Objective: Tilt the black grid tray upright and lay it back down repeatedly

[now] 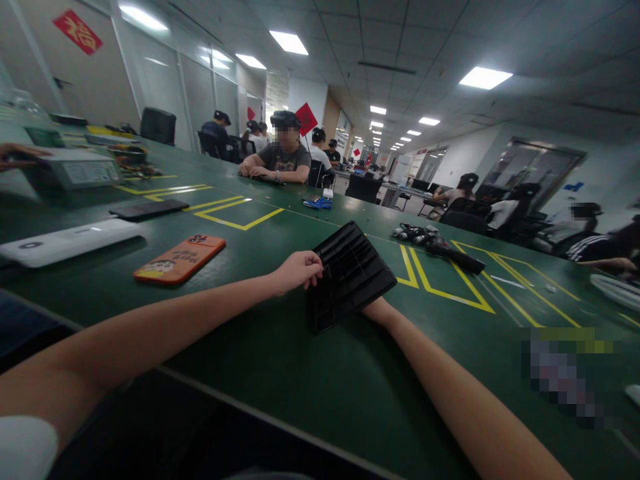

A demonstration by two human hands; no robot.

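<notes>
A black plastic tray [353, 270] with ribbed compartments is tilted up above the green table, its divided side towards me. My right hand [379, 311] holds it from behind and below; the fingers are hidden by the tray. At the tray's left side, my left hand [299, 272] is closed in a pinch over the compartments. Whatever lies between its fingertips is too small or too dark to make out. An orange phone case [181, 260] lies on the table to the left of my left hand.
On the green table [260, 373] lie a white device [75, 241], a dark flat slab [149, 209], a blue item [318, 202] and a black strapped device [437, 247]. A grey-white box [75, 168] stands far left. Yellow tape marks the surface. A person [283, 157] sits across.
</notes>
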